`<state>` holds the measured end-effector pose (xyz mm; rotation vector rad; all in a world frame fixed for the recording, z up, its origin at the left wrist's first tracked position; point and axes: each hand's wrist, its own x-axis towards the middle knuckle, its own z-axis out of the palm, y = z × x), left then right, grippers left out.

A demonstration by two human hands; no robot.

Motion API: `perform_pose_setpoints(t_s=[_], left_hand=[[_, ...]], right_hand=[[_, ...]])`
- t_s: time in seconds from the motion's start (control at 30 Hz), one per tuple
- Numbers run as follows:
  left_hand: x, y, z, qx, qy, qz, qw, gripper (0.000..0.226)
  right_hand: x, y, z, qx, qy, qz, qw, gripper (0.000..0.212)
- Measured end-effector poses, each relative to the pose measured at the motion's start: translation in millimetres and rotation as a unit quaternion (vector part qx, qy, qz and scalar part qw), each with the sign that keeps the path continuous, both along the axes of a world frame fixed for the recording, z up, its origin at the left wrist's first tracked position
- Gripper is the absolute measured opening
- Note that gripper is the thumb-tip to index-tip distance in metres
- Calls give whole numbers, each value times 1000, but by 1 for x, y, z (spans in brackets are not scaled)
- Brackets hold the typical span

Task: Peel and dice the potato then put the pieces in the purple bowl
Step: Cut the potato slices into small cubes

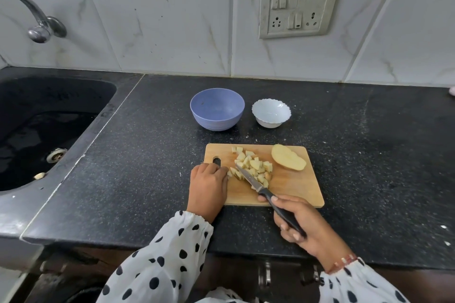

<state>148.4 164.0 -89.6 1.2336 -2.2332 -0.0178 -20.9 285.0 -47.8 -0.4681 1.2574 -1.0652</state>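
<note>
Wooden cutting board on black counter: pile of diced potato, one uncut potato half. Right hand grips knife, blade among dice. Left hand, fingers curled, pins pieces at board's left edge. Purple bowl and white bowl beyond.

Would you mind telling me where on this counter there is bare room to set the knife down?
The black granite counter is bare right of the wooden cutting board, and also between the board and the dark sink. It is crowded on the board, with diced potato pieces and a potato half; the purple bowl and white scalloped bowl stand behind.
</note>
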Motion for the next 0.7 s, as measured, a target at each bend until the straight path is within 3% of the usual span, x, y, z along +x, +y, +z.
perform_pose_setpoints(t_s=[0.1, 0.27, 0.47, 0.7], left_hand=[[-3, 1, 3, 26, 22, 0, 999, 18], [-7, -4, 5, 86, 64, -37, 994, 8], [-5, -2, 9, 93, 91, -73, 989, 15], [4, 3, 3, 66, 137, -13, 988, 23]], right_hand=[[-14, 3, 3, 13, -59, 10, 998, 38], [-30, 0, 10, 9, -142, -22, 990, 34], [-29, -8, 14, -8, -70, -33, 997, 38], [-16, -11, 18, -51, 43, -57, 996, 25]])
